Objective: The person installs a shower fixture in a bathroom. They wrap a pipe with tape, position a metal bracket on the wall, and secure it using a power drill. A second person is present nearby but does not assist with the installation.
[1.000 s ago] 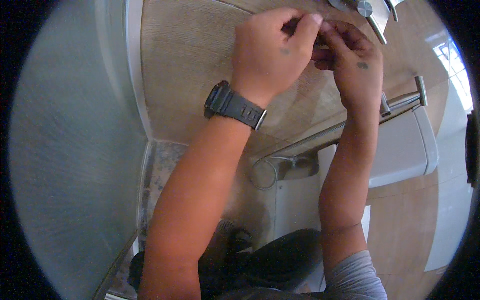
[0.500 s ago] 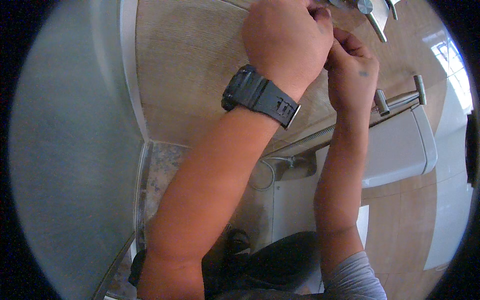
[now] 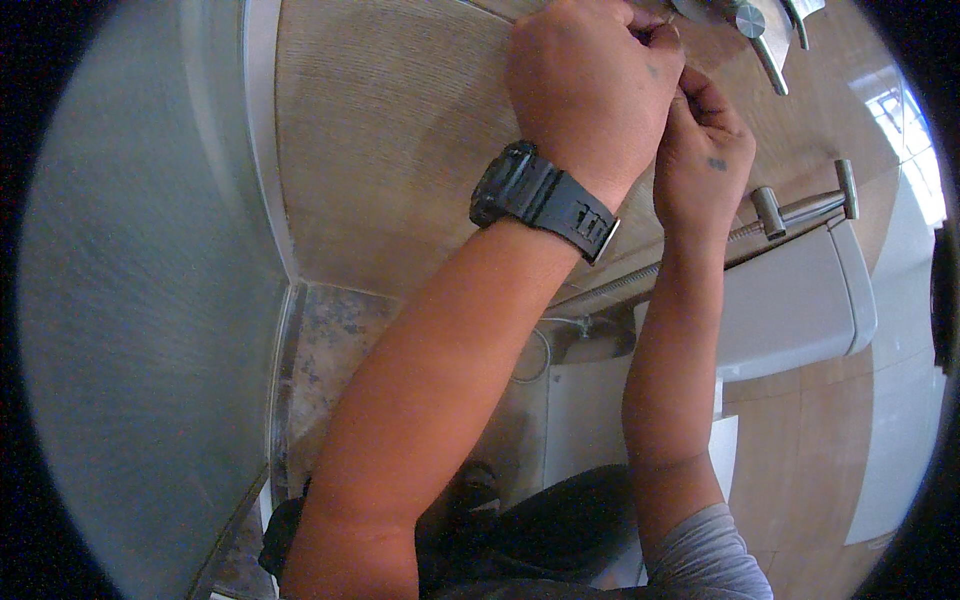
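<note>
My left hand, with a black watch on its wrist, is up against the wood-look wall. Its fingers are bent and pinched at the upper edge of the picture, partly cut off. Just beside it my right hand is closed, thumb against curled fingers, its fingertips meeting the left hand's. Whatever lies between the fingertips is small and hidden. Right above the hands is a metal wall fixture with a bar-shaped lever; I cannot tell whether the left fingers touch it.
A frosted glass panel with a pale frame stands at my left. To the right are a white toilet cistern and a metal sprayer in a wall holder, with a flexible metal hose. Mottled floor tile shows below.
In the picture, my left hand and forearm have shifted slightly right and down. The wall fixture and sprayer also sit a little lower. Both hands keep their closed pose.
</note>
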A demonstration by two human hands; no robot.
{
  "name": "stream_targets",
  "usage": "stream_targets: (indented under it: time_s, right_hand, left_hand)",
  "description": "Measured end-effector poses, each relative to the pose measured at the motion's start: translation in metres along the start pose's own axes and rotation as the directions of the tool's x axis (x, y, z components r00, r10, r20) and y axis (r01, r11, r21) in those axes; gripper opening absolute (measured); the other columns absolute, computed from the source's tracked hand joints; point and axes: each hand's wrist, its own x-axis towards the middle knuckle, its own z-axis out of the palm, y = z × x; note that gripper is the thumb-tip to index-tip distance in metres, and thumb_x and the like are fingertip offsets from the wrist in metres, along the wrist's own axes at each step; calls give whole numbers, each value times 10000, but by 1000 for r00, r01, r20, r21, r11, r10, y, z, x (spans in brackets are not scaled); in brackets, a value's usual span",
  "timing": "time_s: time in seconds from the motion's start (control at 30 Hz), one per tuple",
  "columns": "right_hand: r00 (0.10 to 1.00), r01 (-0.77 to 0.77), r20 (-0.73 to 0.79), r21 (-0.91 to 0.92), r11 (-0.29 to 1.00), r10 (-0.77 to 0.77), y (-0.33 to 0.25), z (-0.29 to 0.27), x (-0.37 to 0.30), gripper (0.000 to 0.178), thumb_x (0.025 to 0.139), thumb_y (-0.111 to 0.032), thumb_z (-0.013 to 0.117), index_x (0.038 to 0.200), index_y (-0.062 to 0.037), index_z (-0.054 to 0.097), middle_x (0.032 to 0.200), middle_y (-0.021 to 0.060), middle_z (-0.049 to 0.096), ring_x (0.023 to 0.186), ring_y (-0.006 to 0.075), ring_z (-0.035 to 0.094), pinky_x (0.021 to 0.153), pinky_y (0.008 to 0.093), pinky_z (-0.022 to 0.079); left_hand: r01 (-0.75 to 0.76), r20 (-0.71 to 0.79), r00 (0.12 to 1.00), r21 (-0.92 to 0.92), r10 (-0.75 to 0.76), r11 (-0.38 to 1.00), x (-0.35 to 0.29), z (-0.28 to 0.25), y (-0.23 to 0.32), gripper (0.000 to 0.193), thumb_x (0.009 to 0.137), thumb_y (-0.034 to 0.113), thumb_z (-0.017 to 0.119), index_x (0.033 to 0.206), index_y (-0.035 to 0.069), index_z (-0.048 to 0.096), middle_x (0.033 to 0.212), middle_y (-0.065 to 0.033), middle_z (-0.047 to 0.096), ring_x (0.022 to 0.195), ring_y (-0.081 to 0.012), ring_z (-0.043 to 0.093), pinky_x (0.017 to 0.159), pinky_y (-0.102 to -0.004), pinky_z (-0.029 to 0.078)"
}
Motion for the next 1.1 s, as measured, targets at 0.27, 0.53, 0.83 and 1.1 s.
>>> stream_targets:
  time_s: [0.27,0.53,0.83,1.1]
  right_hand:
    - [1000,-26,-9,71,997,27,2,-1,0,227,985,-120,684,1068,89,720,891,82,742,774,116,675,694,275,560]
    - [997,-68,-11,147,987,70,1,-1,-2,241,990,-133,688,1079,89,716,930,84,741,779,119,671,692,271,554]
    - [986,-137,-87,79,987,144,-3,7,-8,280,952,-175,734,1033,93,730,857,73,738,730,96,642,659,253,525]
    - [962,-37,-273,-37,999,25,-11,36,-23,273,904,-163,771,976,96,725,821,89,734,713,93,637,625,244,512]
  left_hand:
    - [117,56,992,-42,-114,992,2,-5,14,252,867,197,755,915,-49,774,814,-249,725,775,-365,748,689,-411,576]
    - [46,-17,999,-26,-47,999,-4,5,4,244,873,204,745,923,-33,779,809,-249,721,772,-375,745,689,-417,575]
    - [-182,-37,981,177,191,967,1,3,-1,202,872,201,734,880,1,761,800,-229,701,757,-416,698,682,-481,553]
    - [-241,39,970,315,242,918,4,-11,1,186,874,188,726,853,4,733,808,-223,686,773,-422,683,690,-495,546]
